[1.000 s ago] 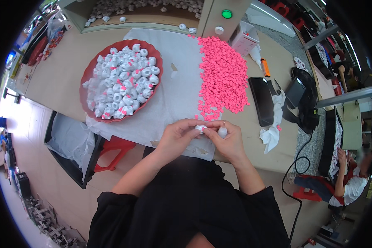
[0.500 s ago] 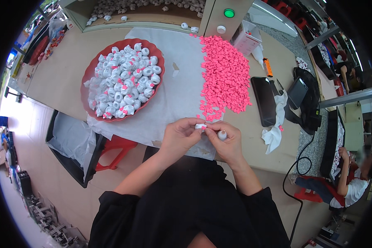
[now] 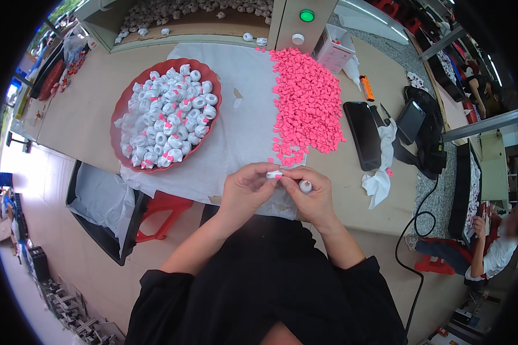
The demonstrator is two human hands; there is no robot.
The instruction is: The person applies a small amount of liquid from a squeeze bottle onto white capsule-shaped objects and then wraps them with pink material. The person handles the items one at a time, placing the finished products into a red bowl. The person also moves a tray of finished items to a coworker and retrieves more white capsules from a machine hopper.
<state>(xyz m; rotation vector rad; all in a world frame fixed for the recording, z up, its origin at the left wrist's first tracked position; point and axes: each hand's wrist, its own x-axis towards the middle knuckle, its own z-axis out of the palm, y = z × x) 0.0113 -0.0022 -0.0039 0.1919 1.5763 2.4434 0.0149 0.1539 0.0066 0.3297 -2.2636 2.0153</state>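
Note:
My left hand [image 3: 243,190] pinches a small white figure [image 3: 273,173], roughly bead-sized, between thumb and forefinger. The thumb and forefinger of my right hand [image 3: 316,201] press at a tiny pink piece [image 3: 279,177] on the figure's right side. Tucked in my right hand is a small white bottle [image 3: 306,187]; only its rounded end with a fine tip shows, the rest hidden by fingers. Just beyond my hands lies a heap of pink bow-shaped pieces [image 3: 308,103]. To the left, a red scalloped bowl [image 3: 116,123] holds many white figures, several with pink bows.
White paper [image 3: 242,126] covers part of the table. On the right lie a black phone [image 3: 362,135], a crumpled white cloth [image 3: 379,184], an orange tube [image 3: 366,88] and a white box [image 3: 334,50]. A cabinet [image 3: 296,26] stands behind. Another person [image 3: 492,241] sits at far right.
The whole view has shifted slightly, so the table things sit a little further left. My hands stay together around the white figure, which has turned slightly in my fingers.

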